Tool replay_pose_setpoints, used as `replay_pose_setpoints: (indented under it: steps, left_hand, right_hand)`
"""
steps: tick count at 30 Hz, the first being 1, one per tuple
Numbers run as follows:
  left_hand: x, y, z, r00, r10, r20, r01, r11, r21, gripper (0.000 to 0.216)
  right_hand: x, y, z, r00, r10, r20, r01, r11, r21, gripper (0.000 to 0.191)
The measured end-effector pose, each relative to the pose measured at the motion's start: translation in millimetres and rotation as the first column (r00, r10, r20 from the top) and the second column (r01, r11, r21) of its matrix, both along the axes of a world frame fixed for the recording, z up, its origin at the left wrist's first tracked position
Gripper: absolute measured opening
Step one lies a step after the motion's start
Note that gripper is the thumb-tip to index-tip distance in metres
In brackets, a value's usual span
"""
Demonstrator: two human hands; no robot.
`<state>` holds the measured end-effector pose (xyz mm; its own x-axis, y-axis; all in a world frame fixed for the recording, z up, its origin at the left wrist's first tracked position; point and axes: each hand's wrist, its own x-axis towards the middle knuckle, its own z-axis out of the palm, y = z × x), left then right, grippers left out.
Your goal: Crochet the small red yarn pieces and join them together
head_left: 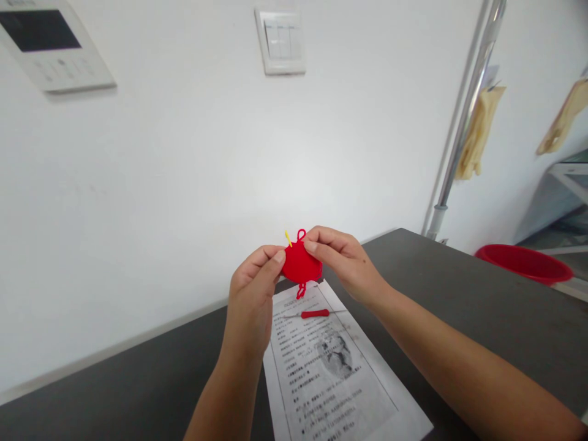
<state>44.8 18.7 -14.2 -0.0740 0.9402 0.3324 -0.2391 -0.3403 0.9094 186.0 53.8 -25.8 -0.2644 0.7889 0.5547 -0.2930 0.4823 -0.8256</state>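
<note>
A small red round ornament (301, 264) with a loop on top and a short tail below is held up over the table between both hands. My left hand (252, 288) pinches its left edge, where a thin yellow piece (288, 238) sticks up. My right hand (342, 260) pinches its right edge with thumb and fingers closed on it. Below them a printed sheet of paper (331, 373) lies on the dark grey table (459, 306), and a red-handled thin tool (315, 313) rests on the sheet's upper part.
A white wall stands just behind the table, with a light switch (281, 41) and a wall panel (50, 46). At right are a metal pole (463, 122), hanging yellowish gloves (478, 131), and a red basin (523, 262) beyond the table edge.
</note>
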Motion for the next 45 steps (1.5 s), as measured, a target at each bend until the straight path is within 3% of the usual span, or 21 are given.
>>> replay_pose_setpoints:
  steps: [7,15,32,39,45]
  left_hand:
    - [0,-2,0.9,0.999,0.037,-0.009,-0.037,0.999,0.017,0.015]
    - [1,-11,4.1,1.0,-0.003,-0.017,0.004,1.0,0.017,0.005]
    - [1,-14,9.2,0.999,0.033,-0.025,-0.034,0.999,-0.013,0.004]
    - [-4,-16,10.6,0.998,-0.021,-0.063,0.019,0.999,-0.034,0.004]
    - [-6,-14,11.7,0.994,-0.103,-0.028,0.101,0.992,-0.069,0.004]
  right_hand:
    - [1,-3,2.0,1.0,0.01,-0.009,-0.01,1.0,0.005,0.022]
    - [1,-7,2.3,1.0,0.027,-0.008,-0.027,0.999,0.033,0.023]
    - [2,-9,5.3,0.996,0.091,0.008,-0.091,0.996,0.004,0.021]
    - [2,-10,5.6,0.992,0.127,0.014,-0.127,0.992,0.012,0.016]
    - [2,-9,3.8,0.972,0.226,-0.064,-0.23,0.971,-0.066,0.02]
